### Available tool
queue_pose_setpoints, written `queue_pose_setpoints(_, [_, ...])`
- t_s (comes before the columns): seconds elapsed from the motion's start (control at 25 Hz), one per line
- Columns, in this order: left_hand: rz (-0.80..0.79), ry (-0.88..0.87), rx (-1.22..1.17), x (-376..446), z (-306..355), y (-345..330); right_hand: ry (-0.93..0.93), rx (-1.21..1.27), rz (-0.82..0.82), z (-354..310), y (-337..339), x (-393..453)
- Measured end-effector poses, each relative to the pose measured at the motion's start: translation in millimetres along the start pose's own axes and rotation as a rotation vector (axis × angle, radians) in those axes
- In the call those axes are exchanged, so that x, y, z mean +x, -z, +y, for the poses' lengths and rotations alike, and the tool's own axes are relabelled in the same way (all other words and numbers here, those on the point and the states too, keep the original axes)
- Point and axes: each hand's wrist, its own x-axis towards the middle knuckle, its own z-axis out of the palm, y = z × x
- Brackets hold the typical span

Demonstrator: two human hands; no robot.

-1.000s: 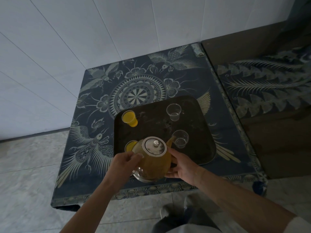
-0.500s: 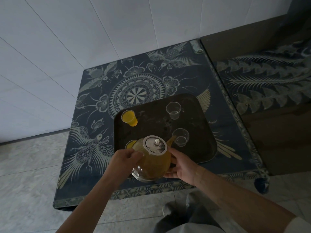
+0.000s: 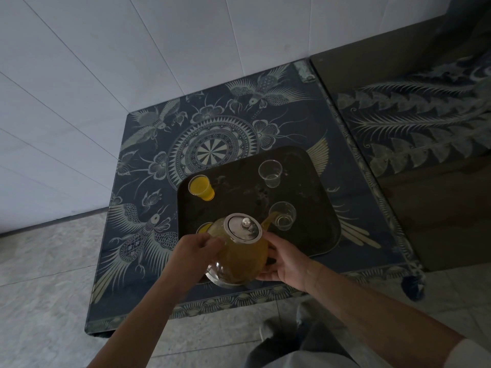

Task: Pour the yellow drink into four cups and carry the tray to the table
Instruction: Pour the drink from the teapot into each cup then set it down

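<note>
A glass teapot (image 3: 240, 257) full of yellow drink, with a metal lid, is held over the near edge of a dark tray (image 3: 316, 235). My left hand (image 3: 195, 251) grips its left side and my right hand (image 3: 285, 261) cups its right side and base. The spout tip sits at the rim of the near-right clear cup (image 3: 283, 215). A far-right clear cup (image 3: 270, 173) stands on the tray with nothing yellow in it. The far-left cup (image 3: 201, 187) is full of yellow drink. A near-left yellow-filled cup (image 3: 204, 227) is mostly hidden behind the teapot.
The tray lies on a low table covered by a dark blue patterned cloth (image 3: 148, 235), against a white tiled wall (image 3: 106, 75). A second patterned surface (image 3: 425, 123) adjoins at the right. Grey floor tiles (image 3: 39, 288) lie to the left and front.
The teapot has shifted slightly right and tipped, bringing its spout to the rim of the near-right cup. Both hands kept their grip.
</note>
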Motion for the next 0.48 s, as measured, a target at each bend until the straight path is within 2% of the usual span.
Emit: queue_pose_setpoints(0.48, [0.033,-0.005,0.04,-6.1,10.2,-0.8,-0.016,-0.007,-0.011,3.9,-1.9,0.5])
